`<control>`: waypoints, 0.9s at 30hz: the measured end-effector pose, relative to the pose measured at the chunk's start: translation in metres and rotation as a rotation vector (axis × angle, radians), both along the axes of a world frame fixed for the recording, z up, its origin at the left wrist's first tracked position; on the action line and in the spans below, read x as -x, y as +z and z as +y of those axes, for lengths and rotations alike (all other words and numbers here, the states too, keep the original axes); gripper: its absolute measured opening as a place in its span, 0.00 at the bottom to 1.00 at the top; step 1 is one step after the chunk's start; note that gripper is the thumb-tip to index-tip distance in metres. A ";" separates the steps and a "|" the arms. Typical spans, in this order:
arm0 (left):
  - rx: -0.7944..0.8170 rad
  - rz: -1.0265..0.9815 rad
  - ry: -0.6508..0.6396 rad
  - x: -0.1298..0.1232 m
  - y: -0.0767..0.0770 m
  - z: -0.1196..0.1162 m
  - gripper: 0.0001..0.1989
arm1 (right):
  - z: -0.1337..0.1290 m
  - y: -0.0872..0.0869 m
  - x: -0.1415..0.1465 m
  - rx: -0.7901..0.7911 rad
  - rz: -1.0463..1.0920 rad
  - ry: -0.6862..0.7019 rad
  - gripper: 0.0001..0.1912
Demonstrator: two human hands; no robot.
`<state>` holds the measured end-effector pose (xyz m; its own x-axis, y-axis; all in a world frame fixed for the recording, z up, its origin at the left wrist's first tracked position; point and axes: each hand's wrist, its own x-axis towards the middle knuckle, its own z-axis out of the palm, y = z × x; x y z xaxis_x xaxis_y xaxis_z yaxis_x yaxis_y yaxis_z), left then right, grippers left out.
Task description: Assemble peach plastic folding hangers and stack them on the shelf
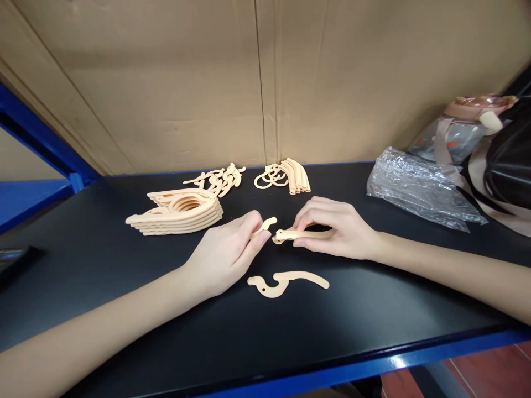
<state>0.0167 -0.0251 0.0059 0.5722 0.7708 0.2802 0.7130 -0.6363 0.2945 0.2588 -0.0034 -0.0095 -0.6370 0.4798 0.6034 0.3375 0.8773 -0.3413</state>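
Beyond the wavy part [302, 275] on the counter [186, 342], your left hand [226, 249] pinches a small hook [268, 224], your right hand [340, 229] clamps a curved frame [313, 235], the two unjoined, and farther past it a stack [178, 224] seems assembled while a heap [226, 179] and bundle [296, 177] lie loose.

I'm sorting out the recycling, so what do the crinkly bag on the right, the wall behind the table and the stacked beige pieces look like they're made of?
Bag: probably thin clear plastic, glossy, with sharp wrinkles.
Wall: likely cardboard, matte brown, with creases.
Stacked pieces: perhaps smooth molded plastic, given rounded edges and even color.
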 end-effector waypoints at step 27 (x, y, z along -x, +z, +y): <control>0.032 0.048 -0.188 -0.002 -0.002 -0.001 0.09 | -0.009 -0.002 -0.001 -0.194 -0.161 0.006 0.11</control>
